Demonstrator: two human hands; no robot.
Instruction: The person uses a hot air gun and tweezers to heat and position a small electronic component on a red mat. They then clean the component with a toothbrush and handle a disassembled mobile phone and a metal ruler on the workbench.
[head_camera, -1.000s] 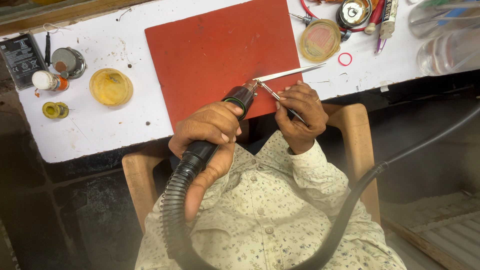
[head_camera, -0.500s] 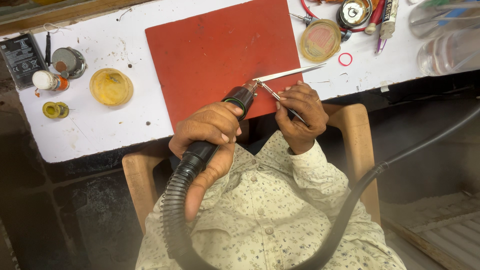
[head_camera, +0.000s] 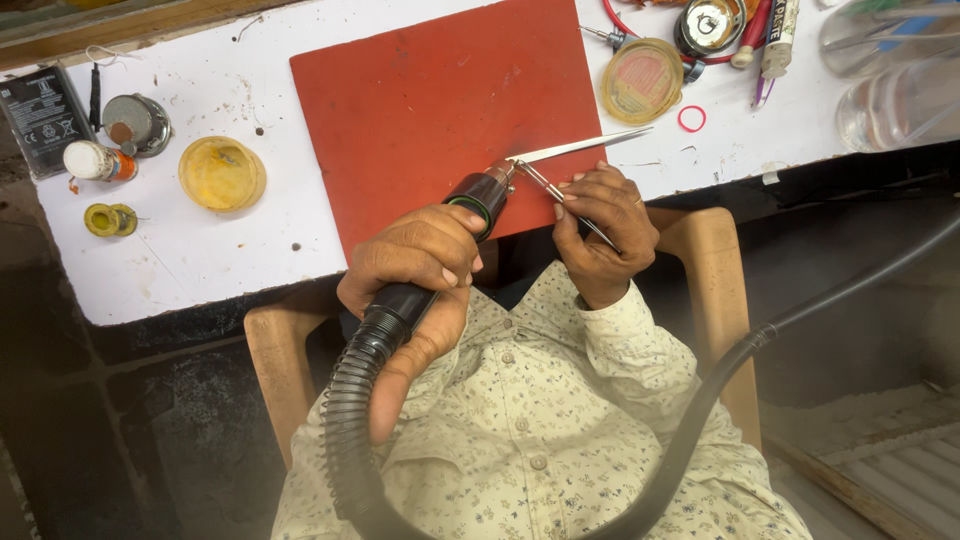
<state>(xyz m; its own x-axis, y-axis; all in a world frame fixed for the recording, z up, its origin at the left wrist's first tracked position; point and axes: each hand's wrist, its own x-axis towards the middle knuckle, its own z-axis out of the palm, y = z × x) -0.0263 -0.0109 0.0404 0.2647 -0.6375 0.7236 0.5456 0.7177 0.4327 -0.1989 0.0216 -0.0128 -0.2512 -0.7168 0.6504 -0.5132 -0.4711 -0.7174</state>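
My left hand grips a black handpiece with a ribbed black hose that runs down over my lap. Its metal tip points at the near edge of a red mat on the white table. My right hand holds thin metal tweezers, whose points meet the handpiece tip. What the tweezers pinch is too small to tell. A long silver tweezer-like tool lies on the mat's right edge, just beyond my right hand.
On the left of the table lie a black battery, a round metal tin, a small bottle, a yellow dish and a solder spool. A round lid, a red ring and clear bottles sit right.
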